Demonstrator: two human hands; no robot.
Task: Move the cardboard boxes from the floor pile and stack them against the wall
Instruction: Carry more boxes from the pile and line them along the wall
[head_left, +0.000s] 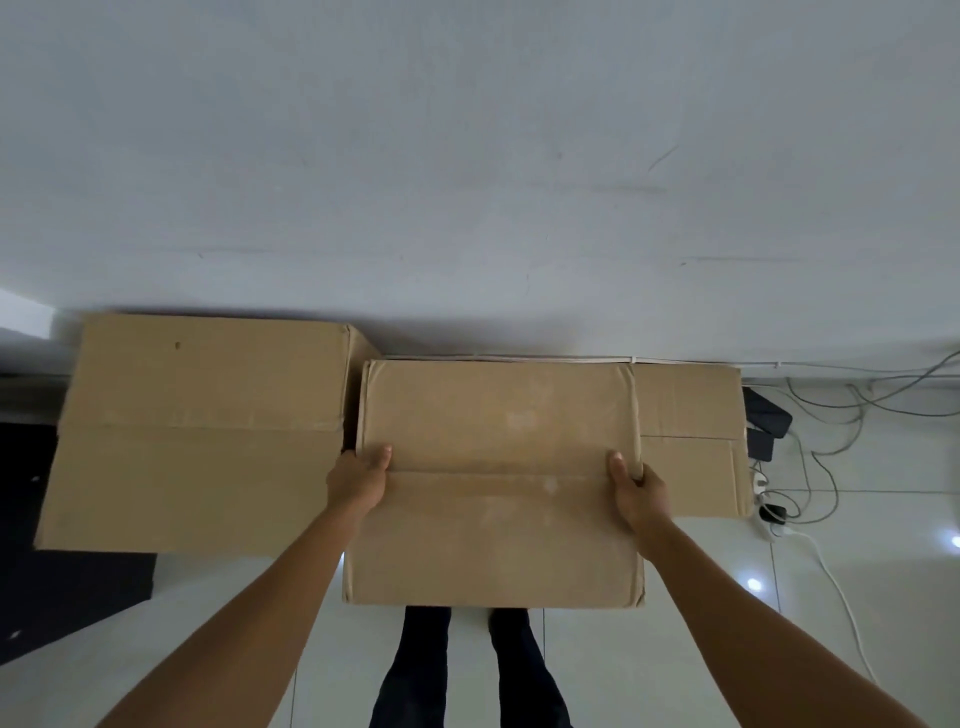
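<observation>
Left hand (358, 475) and right hand (636, 488) grasp opposite sides of the box (498, 519), thumbs on its top. Box is over the lower box (691, 441), far edge near the wall (467, 156). Resting or still carried: cannot tell. Left box (202, 431) stands just beside.

Risk: if set off-centre, or overhanging the lower box's near edge, the box may tip toward the person on release. It may also catch on the left box.

All three boxes closed; contents hidden.

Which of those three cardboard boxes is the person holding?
The middle box, gripped by the left hand and right hand; the left box and right box are not held.
</observation>
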